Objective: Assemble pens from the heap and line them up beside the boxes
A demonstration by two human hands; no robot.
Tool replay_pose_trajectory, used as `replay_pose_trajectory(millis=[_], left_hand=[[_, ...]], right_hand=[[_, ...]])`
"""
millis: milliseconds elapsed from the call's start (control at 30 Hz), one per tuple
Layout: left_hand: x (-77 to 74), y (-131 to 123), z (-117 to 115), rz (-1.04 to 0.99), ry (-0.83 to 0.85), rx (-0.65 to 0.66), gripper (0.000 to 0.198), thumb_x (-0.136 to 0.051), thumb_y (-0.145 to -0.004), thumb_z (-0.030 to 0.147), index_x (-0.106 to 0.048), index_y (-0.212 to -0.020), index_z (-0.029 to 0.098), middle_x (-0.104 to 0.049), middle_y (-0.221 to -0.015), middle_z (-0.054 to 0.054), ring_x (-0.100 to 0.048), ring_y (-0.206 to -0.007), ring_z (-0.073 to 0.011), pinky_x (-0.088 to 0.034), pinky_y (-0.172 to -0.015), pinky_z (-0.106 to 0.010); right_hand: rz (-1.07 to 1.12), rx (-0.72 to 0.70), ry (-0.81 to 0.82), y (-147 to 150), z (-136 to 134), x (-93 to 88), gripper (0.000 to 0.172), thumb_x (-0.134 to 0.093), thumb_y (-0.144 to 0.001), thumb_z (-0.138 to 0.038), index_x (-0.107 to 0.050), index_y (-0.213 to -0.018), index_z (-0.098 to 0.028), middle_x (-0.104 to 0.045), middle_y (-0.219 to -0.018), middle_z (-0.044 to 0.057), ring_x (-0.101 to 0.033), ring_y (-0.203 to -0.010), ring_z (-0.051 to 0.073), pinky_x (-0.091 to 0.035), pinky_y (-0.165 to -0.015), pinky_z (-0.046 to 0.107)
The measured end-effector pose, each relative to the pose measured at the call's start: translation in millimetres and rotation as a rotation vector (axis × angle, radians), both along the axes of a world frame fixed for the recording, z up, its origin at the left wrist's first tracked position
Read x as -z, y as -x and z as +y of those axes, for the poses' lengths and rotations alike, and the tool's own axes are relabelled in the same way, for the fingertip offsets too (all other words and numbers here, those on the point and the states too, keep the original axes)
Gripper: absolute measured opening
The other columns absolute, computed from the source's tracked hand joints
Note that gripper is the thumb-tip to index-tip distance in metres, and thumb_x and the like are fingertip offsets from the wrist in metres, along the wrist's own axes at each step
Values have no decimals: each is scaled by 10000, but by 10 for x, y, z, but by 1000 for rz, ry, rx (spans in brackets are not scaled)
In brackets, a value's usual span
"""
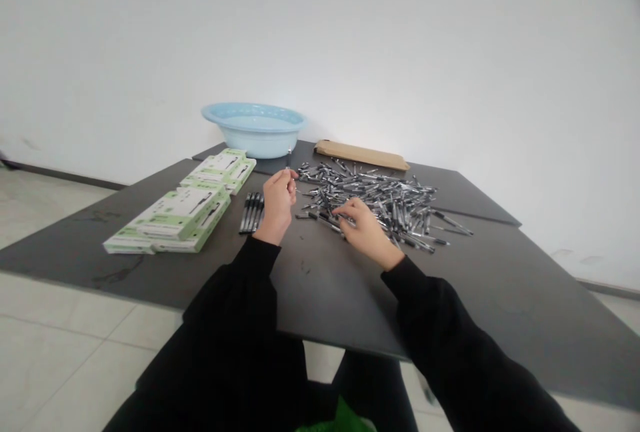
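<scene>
Holding one pen (289,159) in our left grip (279,197), just beyond the row of dark pens (248,212) on the desk (330,299), we have our right grip (364,227) at the near edge of the pen heap (400,202); whether it pinches anything we cannot tell. We do best to lift a single pen by its barrel, without dragging others. The held pen stands nearly upright, long axis rising from our fingers; tip or tail uppermost, we cannot make out

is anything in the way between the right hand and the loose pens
Nothing visible stands between them: the right hand is at the near side of the loose pens, its fingers right at them.
</scene>
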State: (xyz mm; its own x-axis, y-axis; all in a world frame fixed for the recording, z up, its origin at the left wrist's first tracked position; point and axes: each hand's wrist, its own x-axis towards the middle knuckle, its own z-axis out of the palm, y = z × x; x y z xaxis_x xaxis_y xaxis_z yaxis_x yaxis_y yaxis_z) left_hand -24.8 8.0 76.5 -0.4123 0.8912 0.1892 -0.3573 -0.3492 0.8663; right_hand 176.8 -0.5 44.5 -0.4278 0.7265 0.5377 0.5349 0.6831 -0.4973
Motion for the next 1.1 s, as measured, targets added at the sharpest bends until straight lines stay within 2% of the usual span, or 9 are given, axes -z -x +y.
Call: replay_pose_trajectory(millis=[133, 267, 500, 667, 800, 900, 1000, 1100], left_hand=[[43, 151, 38, -24, 32, -38, 210, -565, -851, 297, -533, -683, 175, -330, -473, 90, -230, -344, -36, -150, -366, -187], [72, 237, 67, -20, 26, -66, 202, -550, -850, 287, -540, -684, 172, -324, -465, 95, -224, -340, -36, -143, -365, -188], [55, 254, 60, -37, 43, -65, 209, -556, -848, 293, -565, -689, 157, -328, -469, 95, -222, -343, -33, -141, -371, -200], [30, 212, 30, -14, 36, -51, 198, -555, -835, 291, -570, -694, 153, -338, -471, 94, -221, -343, -32, -142, -370, -202], [42, 223, 31, 4, 29, -55, 190, -558, -823, 291, -569, -688, 159, -324, -475, 94, -225, -347, -35, -136, -370, -203], [57, 229, 34, 35, 4, -70, 181, -563, -816, 295, -574, -693, 164, -312, -482, 94, -225, -354, -42, -140, -373, -207], [76, 170, 11, 81, -33, -99, 175, -556, -809, 293, -588, -697, 162, -314, -492, 89, -226, -377, -50, -143, -384, -211], [116, 22, -43, 171, -26, -49, 176, -553, -803, 293, -606, -701, 159, -318, -496, 81, -225, -407, -58, -139, -404, -214]], right_hand=[[-314, -5, -28, 484, 144, -31, 359, -500, -864, -142, -712, -1149, -199, -581, -1128, 115, -519, -1082, 249, -396, -934, 381], [-516, 54, -32, 798, 313, -1, 327, -489, -904, -192, -718, -1137, -185, -559, -1188, 139, -494, -1122, 284, -368, -940, 420], [-666, 28, -83, 949, 384, 128, 236, -554, -898, -260, -739, -1005, -160, -539, -1262, 165, -482, -1152, 312, -362, -937, 452], [-717, 27, -98, 1001, 414, 153, 222, -554, -899, -243, -724, -1002, -145, -557, -1238, 177, -482, -1145, 315, -355, -930, 438], [-716, 13, -124, 1027, 363, 110, 203, -553, -901, -231, -699, -1003, -133, -579, -1202, 177, -494, -1105, 302, -325, -919, 421], [-644, -52, -232, 983, 245, -33, 204, -493, -929, -199, -670, -1007, -133, -615, -1141, 164, -505, -1069, 292, -293, -902, 413], [-434, 1, -267, 790, 145, -285, 189, -473, -943, -203, -646, -999, -150, -660, -1057, 140, -527, -1045, 283, -280, -897, 407], [-126, 120, -179, 406, 158, -506, 207, -511, -924, -216, -624, -1089, -165, -688, -996, 100, -574, -973, 250, -300, -905, 399]])
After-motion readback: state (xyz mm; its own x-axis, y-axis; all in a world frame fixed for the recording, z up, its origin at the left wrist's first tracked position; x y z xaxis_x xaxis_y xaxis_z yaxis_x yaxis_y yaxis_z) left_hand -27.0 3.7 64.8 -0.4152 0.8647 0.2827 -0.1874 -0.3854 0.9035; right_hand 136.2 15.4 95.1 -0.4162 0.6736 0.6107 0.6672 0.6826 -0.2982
